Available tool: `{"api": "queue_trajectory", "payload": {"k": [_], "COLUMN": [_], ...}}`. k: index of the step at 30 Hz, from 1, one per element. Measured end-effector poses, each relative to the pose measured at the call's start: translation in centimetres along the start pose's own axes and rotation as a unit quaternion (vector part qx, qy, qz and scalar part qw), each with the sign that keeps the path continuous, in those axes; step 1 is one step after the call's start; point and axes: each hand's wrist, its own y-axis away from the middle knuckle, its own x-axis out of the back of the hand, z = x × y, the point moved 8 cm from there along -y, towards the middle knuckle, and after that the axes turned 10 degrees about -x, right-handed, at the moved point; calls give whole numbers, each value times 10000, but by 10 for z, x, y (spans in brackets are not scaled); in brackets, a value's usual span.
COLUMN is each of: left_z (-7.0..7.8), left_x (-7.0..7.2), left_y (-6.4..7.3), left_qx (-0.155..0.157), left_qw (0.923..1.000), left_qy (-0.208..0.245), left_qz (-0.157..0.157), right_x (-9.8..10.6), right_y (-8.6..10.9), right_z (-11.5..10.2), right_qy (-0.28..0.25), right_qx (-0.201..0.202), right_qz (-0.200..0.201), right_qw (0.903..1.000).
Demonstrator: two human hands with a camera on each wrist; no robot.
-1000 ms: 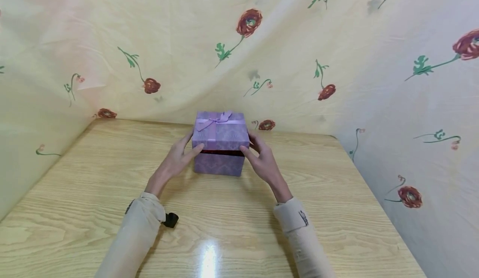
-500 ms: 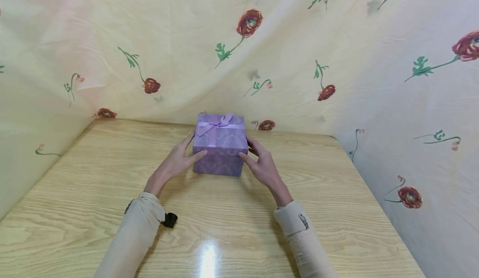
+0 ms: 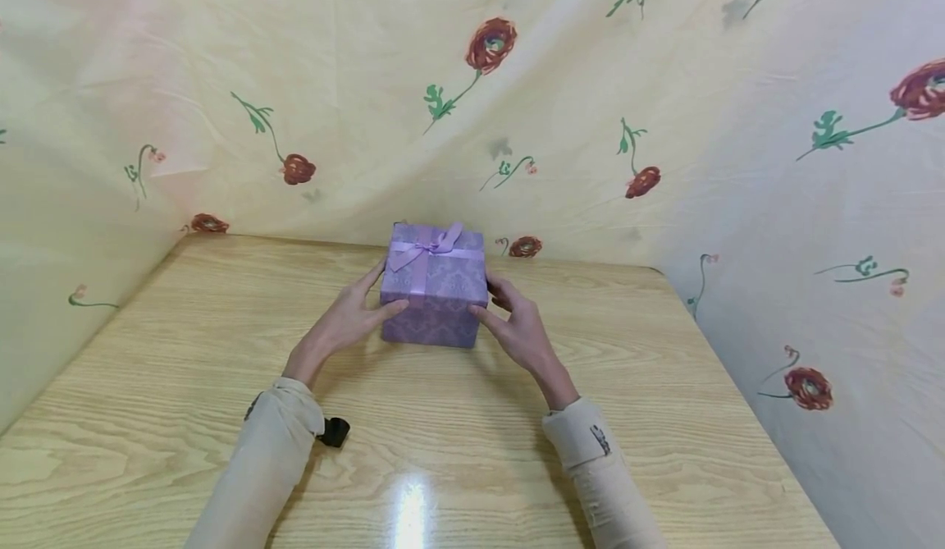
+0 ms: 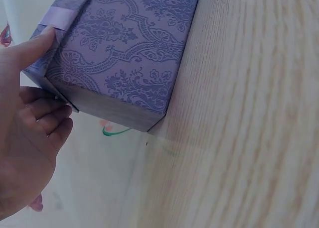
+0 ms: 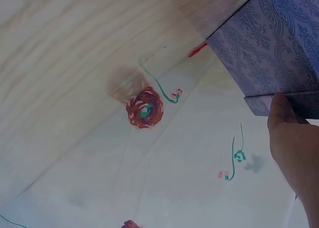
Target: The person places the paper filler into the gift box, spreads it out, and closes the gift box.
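A purple patterned gift box point(image 3: 428, 327) stands on the table near the back wall, its lid point(image 3: 443, 274) seated over the top. A lilac ribbon bow point(image 3: 428, 247) decorates the lid. From the left side my left hand point(image 3: 347, 317) holds the lid, thumb on its front face and fingers along its side. On the opposite side my right hand point(image 3: 520, 331) grips the lid the same way. The left wrist view shows the left thumb point(image 4: 37, 49) against the ribbon and lid edge. In the right wrist view the right hand point(image 5: 294, 148) touches the lid's side, its fingers partly hidden.
A pale wood-grain table point(image 3: 650, 418) spreads around the box. Cloth with red flowers point(image 3: 354, 106) hangs close behind it and along both sides. A small black object point(image 3: 335, 432) sits at the left cuff.
The lid has come down onto the box, and the dark red gap at its front has closed. Both thumbs have lowered slightly with it; the box base stays in place.
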Motion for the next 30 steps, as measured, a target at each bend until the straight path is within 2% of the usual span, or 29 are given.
{"api": "queue_trajectory", "payload": {"k": [4, 12, 30], "left_z": [-2, -10, -14], "left_x": [-1, -6, -11], "left_y": [0, 4, 5], "left_qx": [-35, 292, 341], "left_qw": [10000, 9993, 9989], "left_qy": [-50, 61, 155], "left_qz": [-61, -205, -286], "right_x": [-1, -5, -9], "right_y": [0, 1, 0], "right_z": [1, 2, 8], "right_qy": [25, 97, 23], "right_qx": [-98, -240, -335], "right_qz": [-14, -139, -358], "right_qw": [9999, 9996, 9988]}}
